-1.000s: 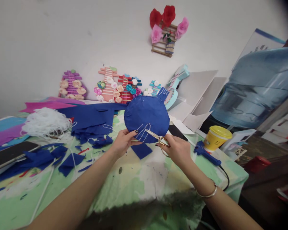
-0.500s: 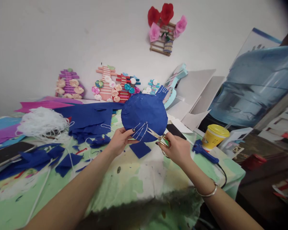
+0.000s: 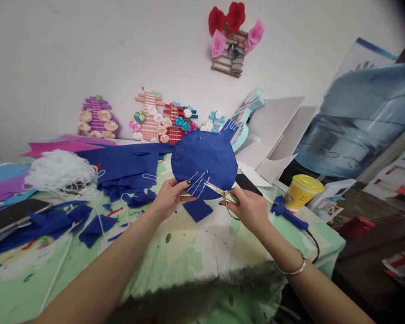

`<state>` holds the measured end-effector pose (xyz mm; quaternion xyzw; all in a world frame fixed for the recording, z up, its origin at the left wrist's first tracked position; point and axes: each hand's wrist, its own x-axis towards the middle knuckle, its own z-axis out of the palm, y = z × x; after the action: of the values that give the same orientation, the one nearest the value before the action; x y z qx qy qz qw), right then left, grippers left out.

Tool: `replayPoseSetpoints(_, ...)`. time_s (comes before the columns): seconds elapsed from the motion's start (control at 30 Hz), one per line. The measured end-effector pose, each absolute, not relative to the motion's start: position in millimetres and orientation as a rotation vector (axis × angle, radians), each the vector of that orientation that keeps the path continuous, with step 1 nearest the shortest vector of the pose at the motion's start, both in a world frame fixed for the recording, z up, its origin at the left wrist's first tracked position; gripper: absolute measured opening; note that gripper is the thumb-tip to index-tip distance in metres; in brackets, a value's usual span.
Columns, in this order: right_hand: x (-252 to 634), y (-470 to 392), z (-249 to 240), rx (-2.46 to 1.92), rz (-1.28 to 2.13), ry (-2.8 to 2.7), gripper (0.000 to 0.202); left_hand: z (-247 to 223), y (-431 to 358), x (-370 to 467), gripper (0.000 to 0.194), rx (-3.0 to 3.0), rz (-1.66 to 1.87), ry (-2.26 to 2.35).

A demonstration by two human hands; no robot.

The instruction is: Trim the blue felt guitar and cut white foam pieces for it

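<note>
A round blue craft piece [image 3: 204,155], with a short blue neck carrying white strings at its upper right, is held up over the table. My left hand [image 3: 170,198] pinches its lower left edge between thumb and fingers. Several white strings [image 3: 197,184] fan out across its lower face. In my right hand [image 3: 249,209] is a pair of gold-handled scissors [image 3: 221,191], fingers through the loops. The blades lie over the lower part of the blue piece, close to the right-hand string. Below it a blue square scrap [image 3: 198,210] rests on the tablecloth.
On the left lie a heap of white yarn [image 3: 62,171], blue fabric [image 3: 128,164], scraps and a phone [image 3: 15,216]. To the right are a blue glue gun [image 3: 290,213] with its cord, a yellow-lidded tub [image 3: 303,191] and a large water bottle [image 3: 361,121]. Flowered crafts [image 3: 148,117] stand along the wall.
The scissor blades have swung slightly to the left and look closer together. The blue piece has barely shifted, and my left hand keeps its grip.
</note>
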<state>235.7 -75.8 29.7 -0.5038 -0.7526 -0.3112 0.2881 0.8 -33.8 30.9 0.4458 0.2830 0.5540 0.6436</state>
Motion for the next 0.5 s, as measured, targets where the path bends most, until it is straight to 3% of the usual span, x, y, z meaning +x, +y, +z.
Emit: replayPoseSetpoints(0.5,236.6,-75.3,28.2,-1.284,-0.811,-1.955,0.032,31.3,-34.4,0.9,0.012,0.998,1.257,0.643)
